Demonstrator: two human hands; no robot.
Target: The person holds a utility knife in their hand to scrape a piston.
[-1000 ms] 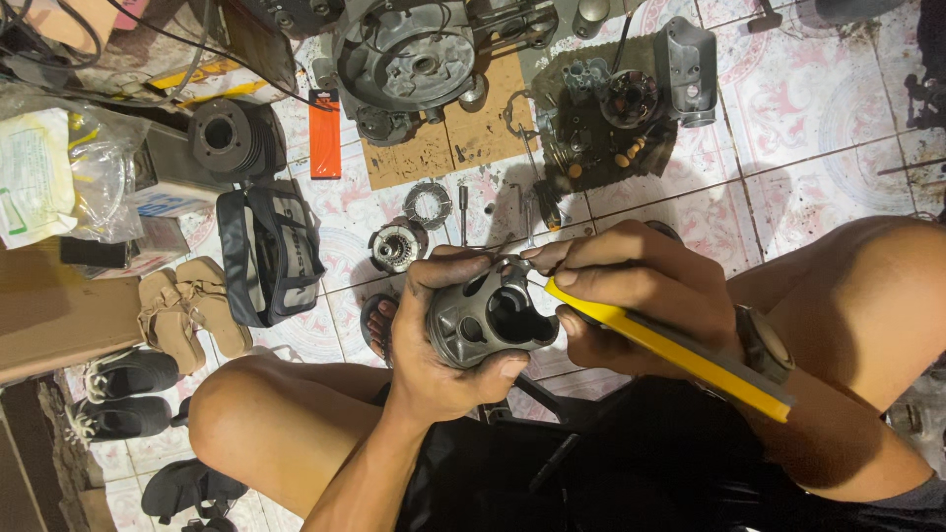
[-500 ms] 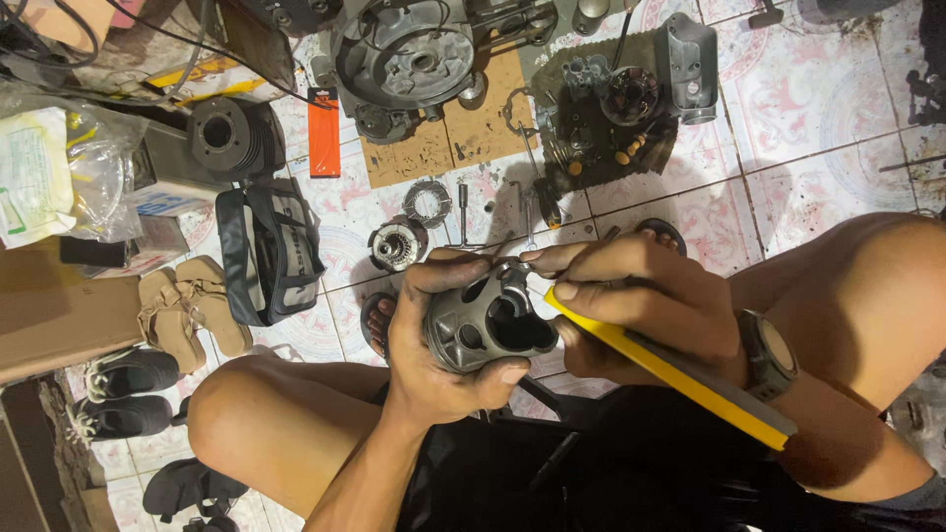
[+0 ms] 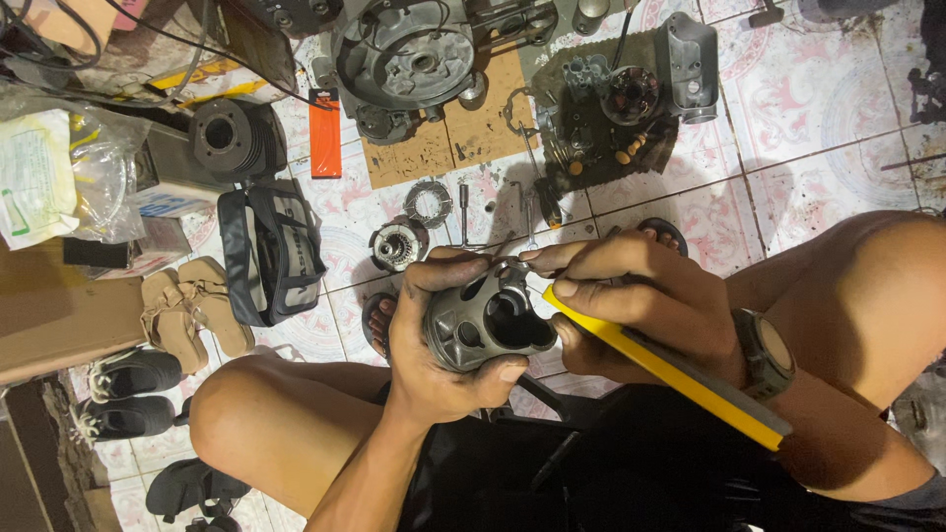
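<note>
Grey cast metal is what the left hand [image 3: 434, 345] is gripping: a ported cylindrical engine part [image 3: 488, 320], sitting in the palm with the thumb curling under its open mouth and the other fingers wrapping over its far side, pressed close together. The part is hanging above the person's lap, between the two bare knees, with its open bore facing the right hand.

The right hand [image 3: 641, 296] is pinching a yellow-handled tool [image 3: 670, 369] near its front end, thumb and forefinger closed tight on it like a pen, the long handle trailing back over the wrist and the wristwatch [image 3: 767, 353]. The tool's tip is meeting the top rim of the part just beyond the left fingertips; the tip itself is too small to make out.

As a judgement, working this rim well is calling for a steady left grip, so the part is not rolling in the palm, and for short, light strokes directed away from the left fingertips, which are lying very near the tip. A slip could be gouging the rim or nicking a finger.

Beyond the fingers, on the tiled floor [image 3: 838, 118], a small gear cluster [image 3: 397, 244], a toothed ring [image 3: 430, 203] and a large round engine cover [image 3: 409, 54] are lying well apart from the hands.
</note>
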